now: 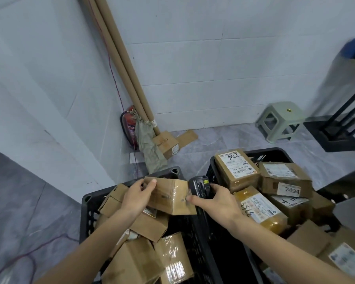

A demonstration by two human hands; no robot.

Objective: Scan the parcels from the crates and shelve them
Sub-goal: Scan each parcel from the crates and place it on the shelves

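Now scanning: left hand (134, 198) fingers gripping box (170, 196), right hand (214, 198) clutching scanner (200, 186) at 3 o'clock; next, finding label.

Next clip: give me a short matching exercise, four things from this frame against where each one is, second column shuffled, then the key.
Things:
1. scanner
2. small box
3. fire extinguisher
4. stool

Places:
A. on the floor by the right-hand wall
B. gripped in the right hand
C. in the corner behind the cardboard tubes
D. held in the left hand above the left crate

Pairs: 1-B, 2-D, 3-C, 4-A
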